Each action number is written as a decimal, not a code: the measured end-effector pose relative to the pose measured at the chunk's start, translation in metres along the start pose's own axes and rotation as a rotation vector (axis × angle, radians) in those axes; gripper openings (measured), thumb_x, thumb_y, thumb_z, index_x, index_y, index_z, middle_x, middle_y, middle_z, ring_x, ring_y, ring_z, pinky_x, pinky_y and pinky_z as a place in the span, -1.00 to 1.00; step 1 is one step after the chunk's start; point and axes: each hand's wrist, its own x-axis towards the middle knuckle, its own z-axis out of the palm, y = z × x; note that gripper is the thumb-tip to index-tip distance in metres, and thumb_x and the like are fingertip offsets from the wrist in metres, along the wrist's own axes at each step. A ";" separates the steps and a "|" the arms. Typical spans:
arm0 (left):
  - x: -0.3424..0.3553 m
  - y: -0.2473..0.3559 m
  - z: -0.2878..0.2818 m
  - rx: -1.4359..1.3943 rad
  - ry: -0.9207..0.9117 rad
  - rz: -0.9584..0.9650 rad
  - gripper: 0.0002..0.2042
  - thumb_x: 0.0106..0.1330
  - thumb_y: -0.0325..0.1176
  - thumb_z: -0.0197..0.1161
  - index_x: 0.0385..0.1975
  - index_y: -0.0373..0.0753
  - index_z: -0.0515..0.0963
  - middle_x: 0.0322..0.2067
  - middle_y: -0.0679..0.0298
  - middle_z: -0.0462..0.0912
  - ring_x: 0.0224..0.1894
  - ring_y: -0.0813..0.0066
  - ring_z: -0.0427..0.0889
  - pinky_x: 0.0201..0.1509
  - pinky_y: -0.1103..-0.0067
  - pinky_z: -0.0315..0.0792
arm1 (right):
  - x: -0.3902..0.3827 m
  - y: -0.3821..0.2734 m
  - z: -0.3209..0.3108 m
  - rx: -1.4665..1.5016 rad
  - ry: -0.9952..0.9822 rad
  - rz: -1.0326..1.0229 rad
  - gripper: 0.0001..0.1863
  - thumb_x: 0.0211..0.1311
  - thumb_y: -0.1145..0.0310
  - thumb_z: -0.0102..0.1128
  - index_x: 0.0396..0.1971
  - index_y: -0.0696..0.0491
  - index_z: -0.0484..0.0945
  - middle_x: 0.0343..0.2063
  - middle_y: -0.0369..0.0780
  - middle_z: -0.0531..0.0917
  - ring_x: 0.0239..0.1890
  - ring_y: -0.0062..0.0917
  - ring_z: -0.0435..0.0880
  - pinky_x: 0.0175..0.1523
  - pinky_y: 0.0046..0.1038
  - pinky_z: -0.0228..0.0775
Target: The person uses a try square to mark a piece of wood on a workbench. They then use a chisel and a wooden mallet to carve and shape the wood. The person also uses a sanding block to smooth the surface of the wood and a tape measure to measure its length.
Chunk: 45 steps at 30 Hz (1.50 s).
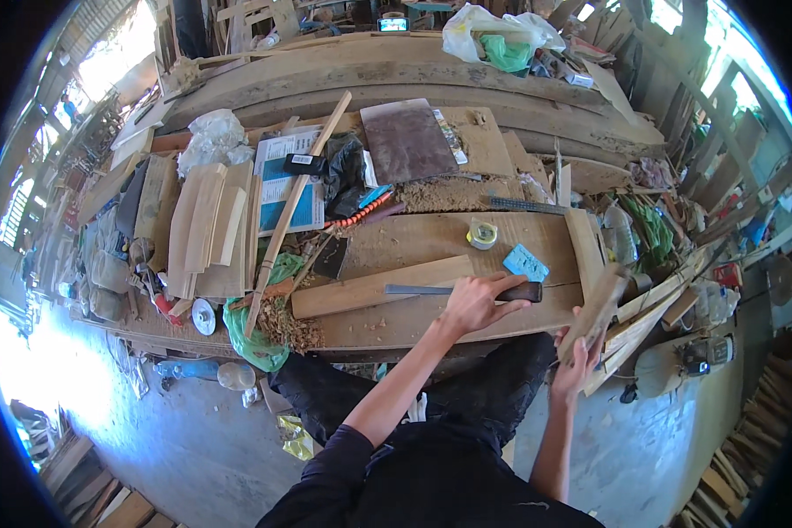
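My left hand grips a long chisel with a dark handle and a steel blade that points left, low over a pale board lying on the workbench. At the bench's right front, my right hand holds a short, rough wooden block upright at a tilt. A light blue flat object lies just beyond my left hand, and a tape measure sits a little farther back.
Stacked wood strips, a plastic bag and shavings crowd the left. A long stick crosses the middle-left. A dark panel lies at the back. Leaning boards and plastic bottles crowd the right. My legs are under the front edge.
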 end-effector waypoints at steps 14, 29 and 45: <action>0.009 0.006 0.002 -0.020 -0.017 0.010 -0.47 0.35 0.16 0.41 0.15 -0.07 0.70 -0.16 0.12 0.81 -0.24 0.00 0.79 -0.19 0.22 0.64 | 0.008 -0.009 0.018 -0.324 -0.139 -0.065 0.06 0.21 0.11 0.32 0.67 0.10 0.04 0.40 -0.07 0.49 0.08 -0.45 0.62 0.10 -0.37 0.53; 0.005 -0.056 -0.049 0.412 -0.232 -0.557 -0.33 0.19 0.02 0.60 0.28 -0.12 0.60 0.14 0.05 0.57 0.04 -0.06 0.76 0.12 0.12 0.66 | -0.012 -0.001 0.003 -0.016 0.013 0.124 0.03 0.29 0.11 0.29 0.69 0.02 0.00 0.14 -0.10 0.62 -0.27 -0.50 0.68 -0.24 -0.47 0.56; -0.007 -0.025 0.048 0.186 -0.283 -0.271 -0.40 0.27 0.08 0.49 0.24 -0.08 0.63 0.00 0.05 0.54 -0.10 -0.14 0.74 -0.04 0.08 0.64 | -0.013 0.007 0.030 -0.009 -0.076 0.119 -0.02 0.34 0.17 0.25 0.68 0.03 -0.01 0.24 -0.02 0.61 -0.21 -0.49 0.71 -0.22 -0.47 0.57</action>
